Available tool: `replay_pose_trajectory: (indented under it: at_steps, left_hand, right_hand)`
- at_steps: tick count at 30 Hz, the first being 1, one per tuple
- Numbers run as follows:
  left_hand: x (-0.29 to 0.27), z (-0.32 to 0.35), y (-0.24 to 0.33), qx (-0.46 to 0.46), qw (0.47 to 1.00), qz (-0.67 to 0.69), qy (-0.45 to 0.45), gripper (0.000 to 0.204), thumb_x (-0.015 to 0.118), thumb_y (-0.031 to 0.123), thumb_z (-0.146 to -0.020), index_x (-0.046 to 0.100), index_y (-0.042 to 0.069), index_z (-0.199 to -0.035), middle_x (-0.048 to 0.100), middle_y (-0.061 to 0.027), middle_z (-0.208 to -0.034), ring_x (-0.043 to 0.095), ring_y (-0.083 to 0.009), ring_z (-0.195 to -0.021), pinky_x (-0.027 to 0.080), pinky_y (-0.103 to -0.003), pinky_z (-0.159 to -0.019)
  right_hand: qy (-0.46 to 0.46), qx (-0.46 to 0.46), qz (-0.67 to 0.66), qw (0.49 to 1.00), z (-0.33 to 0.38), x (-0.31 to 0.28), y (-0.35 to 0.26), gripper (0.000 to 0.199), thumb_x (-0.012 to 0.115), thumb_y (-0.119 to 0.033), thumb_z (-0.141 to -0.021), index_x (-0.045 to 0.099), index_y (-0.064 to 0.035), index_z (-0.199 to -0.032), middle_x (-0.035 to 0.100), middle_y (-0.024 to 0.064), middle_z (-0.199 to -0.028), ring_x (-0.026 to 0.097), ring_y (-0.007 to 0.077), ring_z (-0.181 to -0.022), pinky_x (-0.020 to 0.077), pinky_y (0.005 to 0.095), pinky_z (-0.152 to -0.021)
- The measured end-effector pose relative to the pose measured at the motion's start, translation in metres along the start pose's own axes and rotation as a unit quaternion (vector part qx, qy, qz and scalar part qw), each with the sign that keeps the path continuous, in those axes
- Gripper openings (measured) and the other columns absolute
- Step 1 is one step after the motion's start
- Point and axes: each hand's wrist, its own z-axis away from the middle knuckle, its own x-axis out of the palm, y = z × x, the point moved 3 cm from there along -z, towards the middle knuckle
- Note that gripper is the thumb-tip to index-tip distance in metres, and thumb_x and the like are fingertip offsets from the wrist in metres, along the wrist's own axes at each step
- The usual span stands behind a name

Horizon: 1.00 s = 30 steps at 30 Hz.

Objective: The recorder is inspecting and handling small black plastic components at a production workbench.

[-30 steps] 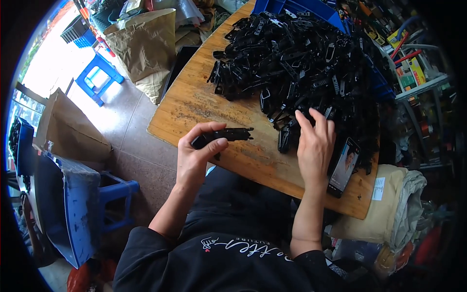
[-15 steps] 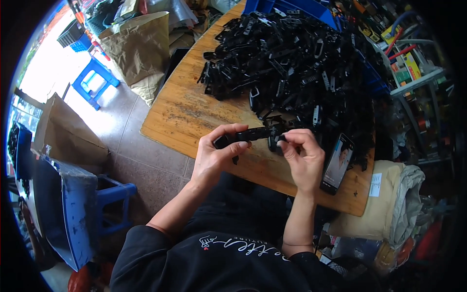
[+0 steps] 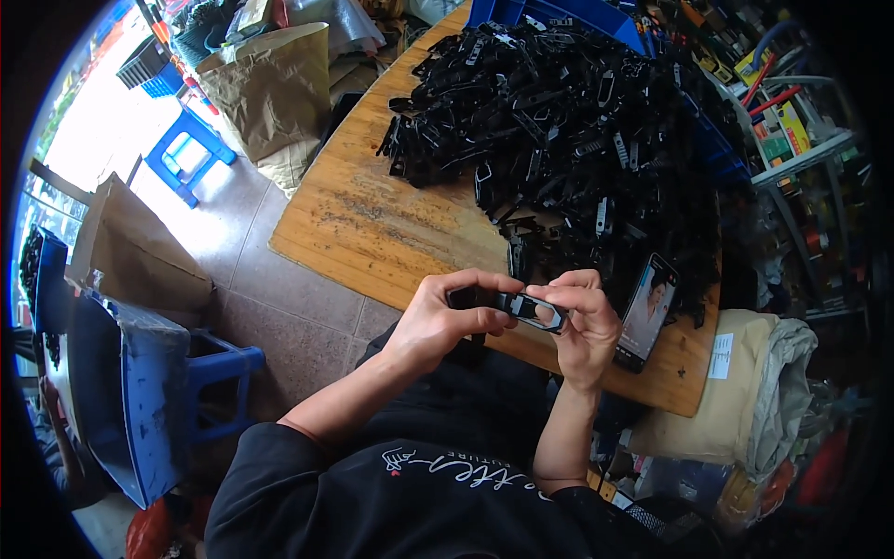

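Both hands meet over the near edge of the wooden table, on one small black plastic part (image 3: 535, 311) with a frame-like opening at its right end. My left hand (image 3: 452, 315) is closed round its left end, thumb and fingers gripping it. With thumb and fingertips, my right hand (image 3: 585, 324) pinches the framed end. The fingers hide much of the part. Just beyond the hands lies a big heap of similar black plastic parts (image 3: 549, 121).
A phone (image 3: 646, 312) showing a person leans at the heap's right side. The wooden table (image 3: 354, 219) reaches to the left. Blue crates (image 3: 605, 20) border the heap. Left on the floor are a blue stool (image 3: 191, 154), a paper sack (image 3: 270, 88) and a blue bin (image 3: 154, 401).
Both hands have come nearer to my body and closer together. The held black part has turned, and its framed opening now shows between the fingers.
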Motion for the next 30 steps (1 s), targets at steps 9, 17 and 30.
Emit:
replay_pose_trajectory:
  at_steps: [9,17,30]
  left_hand:
    - [0.003,0.002,0.000,0.035,0.997,-0.076,0.001,0.033,0.063,0.001,-0.073,0.059,-0.002,-0.105,0.062,-0.0074,-0.089,0.060,-0.0150,-0.080,0.048,-0.025,-0.071]
    - [-0.016,0.009,-0.006,0.063,0.993,0.007,0.102,0.028,0.070,0.001,-0.069,0.057,0.002,-0.094,0.058,-0.0024,-0.077,0.056,-0.0104,-0.066,0.044,-0.021,-0.057]
    - [-0.052,0.001,0.001,0.095,0.959,0.174,0.202,0.025,0.064,0.006,-0.075,0.056,0.002,-0.099,0.058,-0.0045,-0.082,0.056,-0.0125,-0.071,0.046,-0.023,-0.062]
  right_hand:
    - [-0.024,-0.030,0.040,0.998,0.002,-0.001,-0.001,0.013,0.062,-0.008,-0.081,0.058,-0.0048,-0.093,0.059,0.0125,-0.093,0.056,0.0154,-0.088,0.0455,0.0248,-0.077]
    - [0.013,0.197,-0.135,0.971,0.013,0.010,-0.003,0.052,0.063,-0.041,-0.080,0.054,0.0011,-0.109,0.060,0.0100,-0.099,0.053,0.0154,-0.094,0.0404,0.0278,-0.084]
    - [-0.045,0.041,0.125,0.990,-0.015,0.072,-0.008,0.030,0.061,-0.027,-0.083,0.055,0.0003,-0.094,0.056,0.0097,-0.080,0.055,0.0224,-0.064,0.0448,0.0308,-0.061]
